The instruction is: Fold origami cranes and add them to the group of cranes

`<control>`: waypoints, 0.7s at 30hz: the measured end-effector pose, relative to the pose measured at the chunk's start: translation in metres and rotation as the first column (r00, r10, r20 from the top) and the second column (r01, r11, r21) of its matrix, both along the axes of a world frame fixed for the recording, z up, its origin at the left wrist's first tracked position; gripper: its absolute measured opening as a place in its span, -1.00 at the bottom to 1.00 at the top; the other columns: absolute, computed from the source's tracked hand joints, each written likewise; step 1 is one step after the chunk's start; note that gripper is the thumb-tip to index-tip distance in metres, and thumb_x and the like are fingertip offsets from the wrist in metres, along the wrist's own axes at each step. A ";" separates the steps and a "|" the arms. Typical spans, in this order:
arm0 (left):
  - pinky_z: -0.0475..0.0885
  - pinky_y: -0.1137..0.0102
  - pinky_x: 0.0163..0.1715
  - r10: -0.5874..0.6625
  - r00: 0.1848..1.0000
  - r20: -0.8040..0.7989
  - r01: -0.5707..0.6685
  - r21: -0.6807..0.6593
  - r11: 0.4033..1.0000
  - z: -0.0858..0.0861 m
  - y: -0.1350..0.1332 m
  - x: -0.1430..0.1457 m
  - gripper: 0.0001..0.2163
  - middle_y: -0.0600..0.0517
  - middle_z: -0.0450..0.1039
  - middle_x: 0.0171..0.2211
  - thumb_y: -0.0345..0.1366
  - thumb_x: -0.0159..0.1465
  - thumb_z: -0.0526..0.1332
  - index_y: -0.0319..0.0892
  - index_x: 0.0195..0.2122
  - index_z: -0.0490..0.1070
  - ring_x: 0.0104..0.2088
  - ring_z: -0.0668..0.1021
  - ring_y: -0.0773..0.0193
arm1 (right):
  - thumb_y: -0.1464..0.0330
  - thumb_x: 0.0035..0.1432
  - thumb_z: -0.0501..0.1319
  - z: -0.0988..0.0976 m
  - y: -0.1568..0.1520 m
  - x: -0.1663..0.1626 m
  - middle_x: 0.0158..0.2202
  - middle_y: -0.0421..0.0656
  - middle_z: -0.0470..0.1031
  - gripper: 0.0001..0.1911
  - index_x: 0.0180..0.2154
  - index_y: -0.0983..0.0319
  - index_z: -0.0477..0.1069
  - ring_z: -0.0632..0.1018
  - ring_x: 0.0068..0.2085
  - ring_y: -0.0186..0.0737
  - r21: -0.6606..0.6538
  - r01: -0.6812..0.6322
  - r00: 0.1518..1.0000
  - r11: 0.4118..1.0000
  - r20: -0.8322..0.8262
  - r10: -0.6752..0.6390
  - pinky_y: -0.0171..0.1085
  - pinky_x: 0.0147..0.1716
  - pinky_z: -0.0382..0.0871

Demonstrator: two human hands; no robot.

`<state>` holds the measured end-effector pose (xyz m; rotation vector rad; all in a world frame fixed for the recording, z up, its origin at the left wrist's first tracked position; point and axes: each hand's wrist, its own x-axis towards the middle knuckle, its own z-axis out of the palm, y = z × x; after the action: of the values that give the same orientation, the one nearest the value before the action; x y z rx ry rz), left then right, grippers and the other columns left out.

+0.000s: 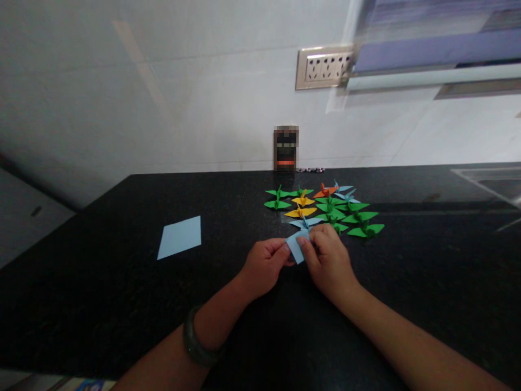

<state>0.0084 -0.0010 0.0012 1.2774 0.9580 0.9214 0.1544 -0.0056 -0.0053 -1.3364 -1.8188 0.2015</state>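
A small folded piece of light blue paper is held between my two hands, above the black countertop. My left hand pinches its left edge between thumb and fingers. From the right, my right hand grips the paper with its thumb lying on the upper face. Just beyond my hands stand rows of folded paper cranes, among them green ones, yellow ones, an orange one and light blue ones. My fingers partly hide the nearest blue crane.
A flat light blue paper sheet lies to the left on the black countertop. Against the tiled wall leans a phone-like device with a blurred-out screen and a beaded strap. A socket panel is on the wall above.
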 end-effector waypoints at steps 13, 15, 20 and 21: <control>0.29 0.45 -0.47 0.111 0.982 -0.152 -0.086 0.160 0.983 0.002 -0.003 -0.001 -0.74 0.05 0.39 -0.61 -0.16 0.11 0.14 -0.19 -0.60 0.45 -0.51 0.42 0.28 | 0.36 0.17 0.04 0.000 0.001 -0.001 -0.41 -0.14 0.26 -0.77 -0.53 0.21 0.21 0.37 -0.36 -0.26 -0.038 -0.035 0.998 0.999 0.050 0.037 -0.27 -0.35 0.26; 0.27 0.45 -0.48 0.113 0.976 -0.185 -0.074 0.207 0.976 0.002 -0.003 -0.001 -0.72 0.06 0.38 -0.61 -0.16 0.13 0.11 -0.19 -0.60 0.44 -0.52 0.40 0.30 | 0.36 0.17 0.04 0.001 0.001 -0.001 -0.42 -0.15 0.25 -0.76 -0.54 0.21 0.19 0.36 -0.37 -0.26 -0.034 -0.035 0.999 0.999 0.032 0.036 -0.27 -0.36 0.25; 0.22 0.46 -0.50 0.109 0.963 -0.248 -0.039 0.270 0.962 0.001 -0.002 -0.003 -0.69 0.07 0.33 -0.61 -0.15 0.17 0.06 -0.20 -0.60 0.40 -0.54 0.35 0.34 | 0.36 0.20 -0.03 0.002 0.000 0.001 -0.46 -0.18 0.24 -0.77 -0.51 0.21 0.17 0.34 -0.40 -0.28 -0.034 -0.031 0.999 0.999 -0.022 0.030 -0.28 -0.39 0.23; 0.21 0.47 -0.51 0.109 0.958 -0.264 -0.032 0.280 0.960 0.001 -0.002 -0.003 -0.69 0.08 0.31 -0.62 -0.15 0.18 0.05 -0.21 -0.60 0.39 -0.55 0.33 0.35 | 0.36 0.21 -0.03 0.002 0.000 0.001 -0.46 -0.18 0.24 -0.77 -0.51 0.21 0.17 0.34 -0.41 -0.28 -0.041 -0.033 0.999 0.999 -0.036 0.032 -0.28 -0.40 0.22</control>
<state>0.0052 -0.0027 0.0022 1.6479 1.1286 0.9717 0.1552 -0.0054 -0.0032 -1.3242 -1.8164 0.2803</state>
